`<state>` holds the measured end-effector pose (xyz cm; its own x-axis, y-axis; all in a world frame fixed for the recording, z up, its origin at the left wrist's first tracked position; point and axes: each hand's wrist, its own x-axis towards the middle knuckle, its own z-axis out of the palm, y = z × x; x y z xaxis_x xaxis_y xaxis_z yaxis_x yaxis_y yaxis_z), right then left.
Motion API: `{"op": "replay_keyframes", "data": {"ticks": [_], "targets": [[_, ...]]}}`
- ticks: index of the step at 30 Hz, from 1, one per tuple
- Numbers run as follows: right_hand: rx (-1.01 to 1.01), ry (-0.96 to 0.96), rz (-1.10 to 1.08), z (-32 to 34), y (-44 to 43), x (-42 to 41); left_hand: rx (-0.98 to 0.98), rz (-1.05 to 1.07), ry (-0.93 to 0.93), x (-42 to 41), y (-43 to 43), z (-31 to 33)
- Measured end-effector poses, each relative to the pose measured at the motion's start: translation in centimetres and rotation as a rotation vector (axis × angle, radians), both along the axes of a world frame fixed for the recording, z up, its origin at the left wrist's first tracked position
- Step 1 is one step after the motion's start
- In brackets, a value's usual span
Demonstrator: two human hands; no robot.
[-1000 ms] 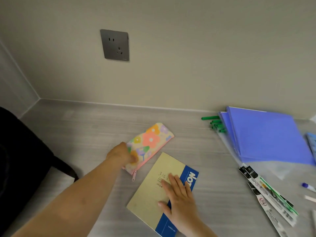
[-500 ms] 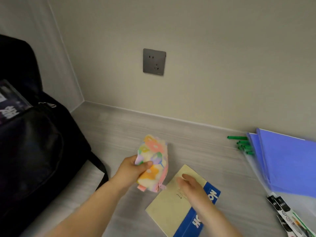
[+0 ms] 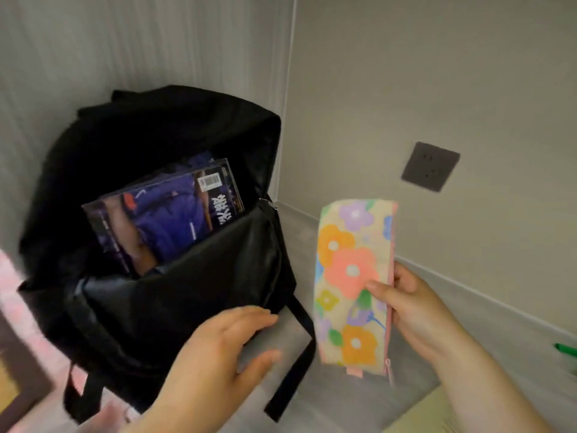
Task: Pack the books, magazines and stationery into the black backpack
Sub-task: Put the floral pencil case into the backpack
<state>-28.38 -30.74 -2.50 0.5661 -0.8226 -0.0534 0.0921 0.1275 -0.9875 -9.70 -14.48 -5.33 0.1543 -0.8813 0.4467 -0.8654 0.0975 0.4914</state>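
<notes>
The black backpack (image 3: 175,295) stands open in the corner at left, with a purple-covered magazine (image 3: 165,220) sticking up out of its main pocket. My right hand (image 3: 415,310) holds a floral pencil case (image 3: 352,276) upright in the air just right of the bag, pinched at its zipper edge. My left hand (image 3: 224,351) is empty, fingers spread, close to the backpack's front near a black strap (image 3: 299,354). A corner of the yellow notebook (image 3: 427,414) shows at the bottom right, under my right forearm.
The grey desk (image 3: 468,310) meets a beige wall with a dark socket plate (image 3: 430,166). A green pen tip (image 3: 566,350) shows at the right edge. A pink blurred surface (image 3: 18,307) lies at the left beyond the desk.
The floral pencil case passed from my left hand to my right and was lifted off the desk. My view swung left to the open backpack, and my left hand moved to the bag's front.
</notes>
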Motion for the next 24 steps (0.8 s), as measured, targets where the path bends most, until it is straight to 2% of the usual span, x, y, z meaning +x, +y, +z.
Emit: {"op": "replay_keyframes", "data": {"ticks": [3,6,9,12,14,16,18,21,24], "targets": [[-0.147,-0.070,0.004,3.2,-0.9,3.7,-0.091,0.227,-0.090,5.5,2.4,1.7],[-0.264,-0.130,0.036,6.5,-1.7,8.3,0.013,0.418,-0.242,9.3,3.5,2.7],[-0.369,-0.176,0.088,9.9,-1.7,13.5,0.131,0.378,-0.383,11.7,3.2,2.2],[-0.429,-0.215,0.192,11.9,-1.7,18.7,0.141,0.178,-0.422,13.1,2.6,1.4],[-0.652,0.040,0.338,12.4,-1.4,22.1,0.105,0.069,-0.413,13.5,2.4,1.1],[-0.968,0.504,0.590,11.8,-0.5,25.1,0.056,0.022,-0.432,13.7,2.3,1.0],[-1.173,0.873,0.847,9.6,0.0,27.5,0.009,0.015,-0.438,14.0,2.3,1.0],[-1.317,1.158,1.034,6.0,0.3,29.5,-0.049,0.045,-0.414,14.2,2.5,0.9],[-1.423,1.306,1.079,3.3,0.7,30.4,-0.087,0.081,-0.361,14.4,2.5,1.0]]}}
